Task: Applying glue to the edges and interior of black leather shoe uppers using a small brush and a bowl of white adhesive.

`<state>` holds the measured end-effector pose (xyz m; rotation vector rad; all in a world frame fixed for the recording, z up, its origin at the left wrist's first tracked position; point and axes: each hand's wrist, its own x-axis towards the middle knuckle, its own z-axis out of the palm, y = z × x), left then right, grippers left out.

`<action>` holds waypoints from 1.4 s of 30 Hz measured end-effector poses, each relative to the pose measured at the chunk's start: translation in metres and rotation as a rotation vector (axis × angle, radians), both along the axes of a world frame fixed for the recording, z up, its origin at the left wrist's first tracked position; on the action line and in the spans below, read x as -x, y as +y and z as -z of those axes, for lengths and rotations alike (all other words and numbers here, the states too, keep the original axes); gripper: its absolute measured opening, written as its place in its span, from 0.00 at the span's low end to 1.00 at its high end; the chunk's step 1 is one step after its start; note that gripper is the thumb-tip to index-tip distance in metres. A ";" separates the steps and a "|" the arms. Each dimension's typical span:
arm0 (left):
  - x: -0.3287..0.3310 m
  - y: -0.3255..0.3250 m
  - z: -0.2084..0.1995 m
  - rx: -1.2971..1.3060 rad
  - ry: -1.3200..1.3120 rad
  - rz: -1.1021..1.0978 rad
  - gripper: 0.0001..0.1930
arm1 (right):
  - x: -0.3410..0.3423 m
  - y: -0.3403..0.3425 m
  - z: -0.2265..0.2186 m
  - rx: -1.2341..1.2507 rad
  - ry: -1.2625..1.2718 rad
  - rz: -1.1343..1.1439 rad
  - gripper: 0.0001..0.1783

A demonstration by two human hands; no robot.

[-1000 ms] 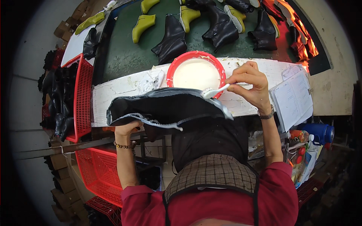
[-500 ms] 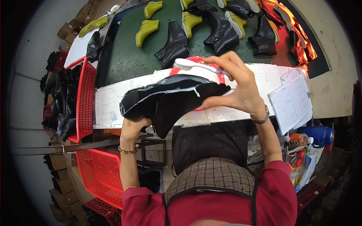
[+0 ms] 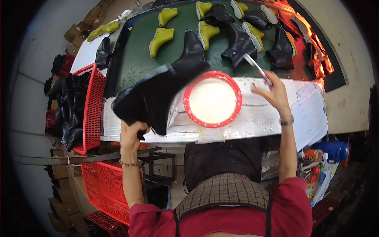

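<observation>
My left hand (image 3: 133,134) grips a black leather boot upper (image 3: 152,100) by its lower side, over the left part of the white work board. A pale, whitish band runs along the upper's far edge. My right hand (image 3: 276,94) is raised to the right of the bowl, its fingers closed on the handle of a white toothbrush-like brush (image 3: 256,66). The brush head points to the far left, above the belt. Between the hands sits a red bowl (image 3: 213,125) holding white, creamy liquid, with smears on its rim.
Yellow-green boot lasts (image 3: 161,39) and black uppers (image 3: 239,45) lie on a green belt (image 3: 136,59) beyond the board. An orange glow lights the far right. A red basket (image 3: 92,106) of black uppers stands left. Papers (image 3: 308,118) and a blue jug (image 3: 333,151) are at right.
My right hand has moved right and away from the boot upper with the brush. The upper has shifted left and tilted, uncovering the bowl.
</observation>
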<state>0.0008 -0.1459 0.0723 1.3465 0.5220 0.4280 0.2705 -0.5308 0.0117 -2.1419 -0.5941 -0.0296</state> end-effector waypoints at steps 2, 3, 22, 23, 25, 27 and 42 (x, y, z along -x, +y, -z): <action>-0.026 0.034 0.010 0.146 -0.029 0.055 0.20 | -0.003 -0.040 0.041 0.248 0.063 0.028 0.50; -0.044 0.040 0.013 0.177 -0.010 0.012 0.16 | 0.005 -0.046 0.050 0.378 0.076 -0.003 0.56; -0.434 0.151 0.139 0.375 -0.164 -0.022 0.19 | -0.015 -0.029 0.060 0.428 0.249 0.151 0.66; -0.435 0.137 0.131 0.217 -0.103 -0.013 0.22 | -0.011 -0.036 0.067 0.416 0.196 0.159 0.65; -0.401 0.166 0.124 -0.190 0.023 -0.079 0.29 | -0.015 -0.043 0.081 0.369 0.096 0.144 0.64; -0.351 0.195 0.101 -0.723 0.100 -0.217 0.32 | -0.017 -0.037 0.075 0.432 0.171 0.157 0.62; 0.028 0.384 -0.056 -1.512 0.695 -1.096 0.10 | -0.016 -0.044 0.089 0.389 0.087 0.153 0.59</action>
